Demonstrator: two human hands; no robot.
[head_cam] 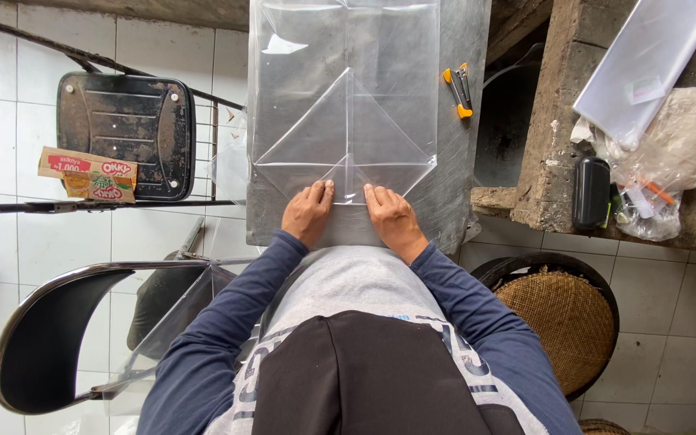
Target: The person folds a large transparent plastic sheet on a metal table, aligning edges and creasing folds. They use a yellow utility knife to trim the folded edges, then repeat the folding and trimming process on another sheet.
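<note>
A clear plastic sheet (346, 105) lies folded on a grey metal table (459, 161), its creases forming a triangle that points away from me. My left hand (308, 211) presses flat on the near folded edge of the sheet, fingers together. My right hand (393, 217) presses the same edge just to the right, a small gap between the two hands. Both hands rest palm down on the plastic at the table's near edge. Neither hand grips anything.
A yellow and black utility knife (458, 90) lies on the table's right side. A black chair (50, 338) stands at the left, a woven basket (567, 318) at the right. A concrete ledge (553, 121) holds a black case (590, 193), plastic bags and a roll of clear sheets (646, 64).
</note>
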